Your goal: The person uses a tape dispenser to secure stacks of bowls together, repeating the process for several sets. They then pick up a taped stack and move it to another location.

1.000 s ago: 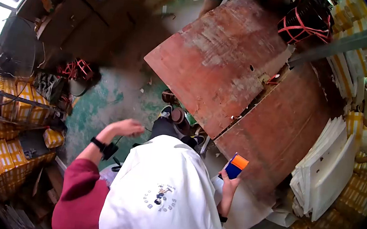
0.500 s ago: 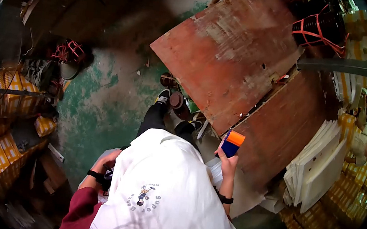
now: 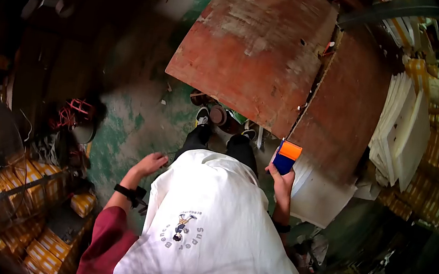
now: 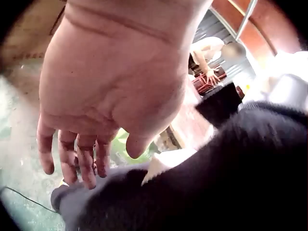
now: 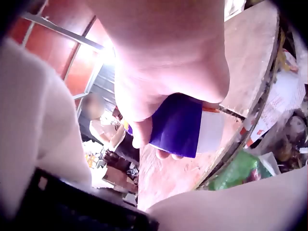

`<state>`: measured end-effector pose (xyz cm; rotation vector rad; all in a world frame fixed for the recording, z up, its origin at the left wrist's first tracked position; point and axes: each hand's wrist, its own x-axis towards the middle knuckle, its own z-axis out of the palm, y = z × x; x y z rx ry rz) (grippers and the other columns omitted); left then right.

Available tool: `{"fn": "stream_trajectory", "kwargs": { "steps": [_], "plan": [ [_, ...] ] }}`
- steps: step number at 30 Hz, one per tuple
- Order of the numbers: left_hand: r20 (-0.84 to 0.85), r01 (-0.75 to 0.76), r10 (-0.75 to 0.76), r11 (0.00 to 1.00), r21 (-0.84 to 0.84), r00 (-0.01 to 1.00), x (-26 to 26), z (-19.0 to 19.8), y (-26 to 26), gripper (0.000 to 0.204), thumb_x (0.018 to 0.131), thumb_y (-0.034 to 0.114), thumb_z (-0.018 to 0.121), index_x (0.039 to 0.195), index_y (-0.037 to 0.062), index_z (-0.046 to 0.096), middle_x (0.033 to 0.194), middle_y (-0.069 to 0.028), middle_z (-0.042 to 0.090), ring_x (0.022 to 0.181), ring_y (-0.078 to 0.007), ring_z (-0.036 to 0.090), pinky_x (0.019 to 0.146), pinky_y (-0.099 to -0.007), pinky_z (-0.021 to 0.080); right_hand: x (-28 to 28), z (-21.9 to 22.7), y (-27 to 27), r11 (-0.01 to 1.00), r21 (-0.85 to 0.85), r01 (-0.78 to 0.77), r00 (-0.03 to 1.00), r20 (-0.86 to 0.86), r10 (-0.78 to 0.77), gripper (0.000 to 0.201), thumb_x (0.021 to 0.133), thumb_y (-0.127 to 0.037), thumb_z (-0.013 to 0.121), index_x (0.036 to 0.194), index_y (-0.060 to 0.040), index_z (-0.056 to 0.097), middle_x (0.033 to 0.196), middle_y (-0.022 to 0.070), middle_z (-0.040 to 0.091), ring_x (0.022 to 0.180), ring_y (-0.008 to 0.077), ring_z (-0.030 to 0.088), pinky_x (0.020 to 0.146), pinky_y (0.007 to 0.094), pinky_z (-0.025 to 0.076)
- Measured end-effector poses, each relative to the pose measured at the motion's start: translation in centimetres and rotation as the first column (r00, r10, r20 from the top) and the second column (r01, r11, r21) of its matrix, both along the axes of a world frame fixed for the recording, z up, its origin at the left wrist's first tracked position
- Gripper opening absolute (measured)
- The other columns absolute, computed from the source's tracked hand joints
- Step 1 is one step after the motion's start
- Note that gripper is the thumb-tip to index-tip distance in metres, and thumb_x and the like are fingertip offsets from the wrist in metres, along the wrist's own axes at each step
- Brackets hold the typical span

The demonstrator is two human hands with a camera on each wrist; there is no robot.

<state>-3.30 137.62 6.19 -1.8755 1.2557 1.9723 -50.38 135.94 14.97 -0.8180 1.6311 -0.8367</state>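
Note:
My right hand (image 3: 283, 181) holds a small blue-and-orange box (image 3: 285, 159) upright near the front edge of the reddish wooden tabletop (image 3: 256, 59). In the right wrist view the thumb lies along one side of the box's blue face (image 5: 178, 127), and fingertips show past its lower edge. My left hand (image 3: 151, 165) hangs beside the left thigh, holding nothing. In the left wrist view its fingers (image 4: 85, 156) point down, relaxed and slightly bent, over dark trousers and the green floor.
Stacked white foam boards (image 3: 398, 129) lean at the right, with yellow-and-white cartons (image 3: 432, 188) behind. More cartons (image 3: 47, 247) stand at lower left. A white sheet (image 3: 324, 196) lies beside the right hand. Another person (image 5: 103, 127) is beyond the tabletop.
The left hand moved in against the left side of the body, then back out beside the thigh. The right hand keeps its hold on the box. The head view has shifted.

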Motion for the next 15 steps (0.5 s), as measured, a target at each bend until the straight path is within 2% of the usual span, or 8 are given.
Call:
{"fn": "stream_trajectory", "kwargs": {
  "steps": [3,4,10,13,15],
  "plan": [
    [-0.100,-0.206,0.199,0.977,-0.061,0.975,1.3,-1.2,-1.9,0.042,0.101,0.037,0.054,0.109,-0.0035,0.064,0.097,-0.0113,0.071,0.090,-0.0195,0.064,0.083,-0.0339,0.051,0.6,0.4,1.6,0.999,-0.017,0.031,0.999,-0.007,-0.031,0.021,0.092,-0.018,0.074,0.099,-0.0015,0.063,0.087,0.0031,0.067,0.079,0.0135,0.064,0.076,0.0285,0.051],
    [-0.108,-0.232,0.222,0.968,-0.093,0.969,1.4,-1.3,-2.3,0.042,0.101,0.037,0.054,0.108,-0.0032,0.064,0.095,-0.0102,0.071,0.087,-0.0190,0.064,0.082,-0.0341,0.051,0.5,0.5,1.9,0.999,-0.020,0.034,0.999,-0.015,-0.034,0.020,0.092,-0.018,0.073,0.099,-0.0014,0.063,0.087,0.0031,0.067,0.079,0.0135,0.064,0.076,0.0285,0.051],
    [-0.045,-0.231,0.227,0.964,-0.130,0.973,-0.3,-2.0,-1.8,0.039,0.101,0.035,0.055,0.109,-0.0030,0.063,0.095,-0.0096,0.070,0.088,-0.0189,0.064,0.081,-0.0329,0.051,-2.0,0.0,2.6,0.998,-0.047,0.040,0.999,-0.018,-0.041,0.018,0.092,-0.017,0.073,0.097,-0.0011,0.064,0.085,0.0034,0.068,0.079,0.0131,0.064,0.075,0.0279,0.050],
    [0.007,-0.249,0.259,0.938,-0.240,0.966,-1.8,-2.0,-1.1,0.039,0.101,0.035,0.055,0.109,-0.0024,0.063,0.096,-0.0095,0.070,0.088,-0.0192,0.064,0.081,-0.0325,0.051,-3.5,0.0,2.9,0.997,-0.079,0.018,1.000,-0.010,-0.019,0.018,0.092,-0.016,0.072,0.098,-0.0009,0.064,0.084,0.0039,0.068,0.078,0.0129,0.064,0.074,0.0279,0.051],
    [-0.058,-0.360,0.357,0.903,-0.234,0.932,-3.5,-1.5,-0.8,0.038,0.101,0.034,0.056,0.107,-0.0023,0.064,0.095,-0.0092,0.070,0.088,-0.0190,0.064,0.081,-0.0322,0.051,-4.2,0.3,3.2,0.995,-0.096,0.014,1.000,0.008,-0.013,0.019,0.092,-0.016,0.073,0.098,-0.0008,0.064,0.084,0.0041,0.068,0.079,0.0130,0.065,0.074,0.0278,0.051]
  ]
}}
